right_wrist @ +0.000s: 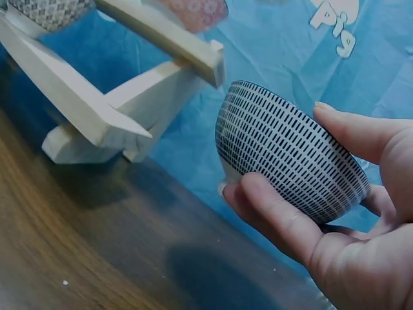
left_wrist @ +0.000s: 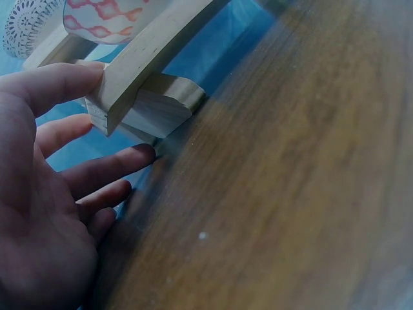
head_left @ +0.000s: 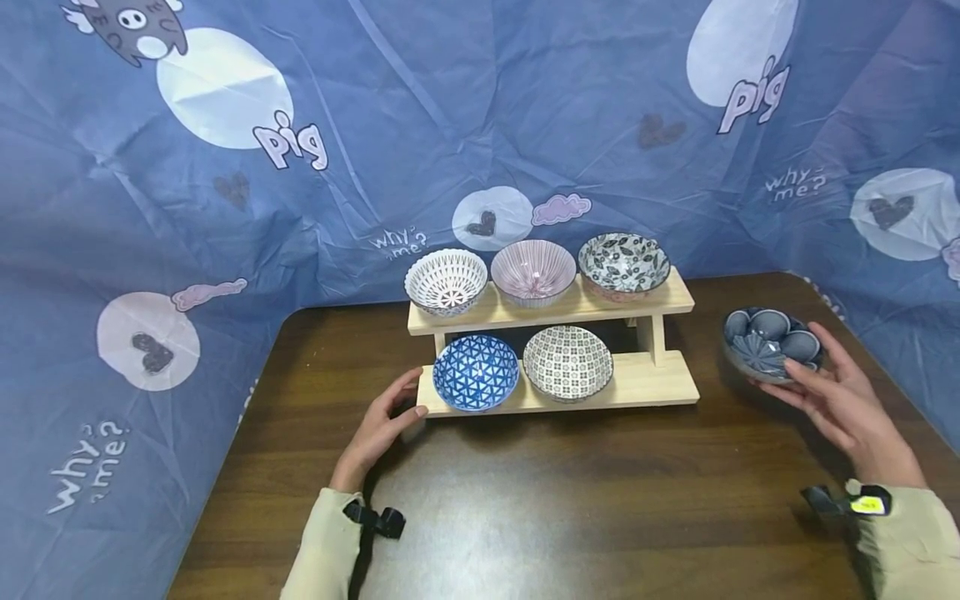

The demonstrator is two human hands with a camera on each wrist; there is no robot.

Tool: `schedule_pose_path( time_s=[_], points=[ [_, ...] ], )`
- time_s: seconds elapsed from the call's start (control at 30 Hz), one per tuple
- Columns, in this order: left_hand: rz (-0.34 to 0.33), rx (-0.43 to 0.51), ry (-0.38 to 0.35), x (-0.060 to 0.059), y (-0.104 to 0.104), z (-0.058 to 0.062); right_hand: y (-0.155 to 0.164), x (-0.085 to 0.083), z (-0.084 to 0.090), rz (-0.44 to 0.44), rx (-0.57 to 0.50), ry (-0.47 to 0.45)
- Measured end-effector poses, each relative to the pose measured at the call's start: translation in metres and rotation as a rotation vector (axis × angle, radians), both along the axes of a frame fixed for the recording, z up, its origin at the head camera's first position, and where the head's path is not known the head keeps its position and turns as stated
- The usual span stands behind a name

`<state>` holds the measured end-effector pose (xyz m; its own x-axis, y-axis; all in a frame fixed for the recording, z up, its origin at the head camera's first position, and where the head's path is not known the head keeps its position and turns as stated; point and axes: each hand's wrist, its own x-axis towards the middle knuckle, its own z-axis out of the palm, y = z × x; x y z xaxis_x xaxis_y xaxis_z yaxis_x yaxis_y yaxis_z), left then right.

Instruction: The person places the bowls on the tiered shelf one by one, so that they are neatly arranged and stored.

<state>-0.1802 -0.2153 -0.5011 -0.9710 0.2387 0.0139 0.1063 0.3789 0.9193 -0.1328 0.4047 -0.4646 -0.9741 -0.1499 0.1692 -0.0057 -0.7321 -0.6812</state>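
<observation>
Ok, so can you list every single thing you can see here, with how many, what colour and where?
Wooden shelf: one, pale wood, two steps, on the table's far middle.
Top-step bowls: three; white net pattern, pink striped, black-and-white leafy.
Bottom-step bowls: two; blue triangle pattern, grey-and-white checked.
Blue flower bowl: one, dark blue inside, dashed lines outside, held off to the shelf's right.
Table: one, dark brown wood.
Backdrop cloth: one, blue with pig prints, behind and at the sides.
Left hand: touches the shelf's left end.
Right hand: holds the blue flower bowl.
</observation>
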Motion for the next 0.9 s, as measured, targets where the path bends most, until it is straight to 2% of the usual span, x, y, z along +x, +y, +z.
schedule_pose_path(
  time_s=[0.27,0.4,0.6,0.9],
  points=[
    [0.002,0.009,-0.005,0.000,0.001,0.000,-0.008,0.014,0.006,0.106,-0.020,0.084],
    [0.003,0.002,-0.010,0.000,0.001,0.000,-0.014,0.019,0.009,0.133,0.005,0.087],
    [0.006,-0.004,-0.032,0.001,0.001,0.000,-0.027,0.023,0.011,0.135,0.107,0.072],
    [0.013,-0.011,-0.032,-0.001,0.001,0.000,-0.050,0.022,0.018,0.181,0.168,0.042]
  ],
)
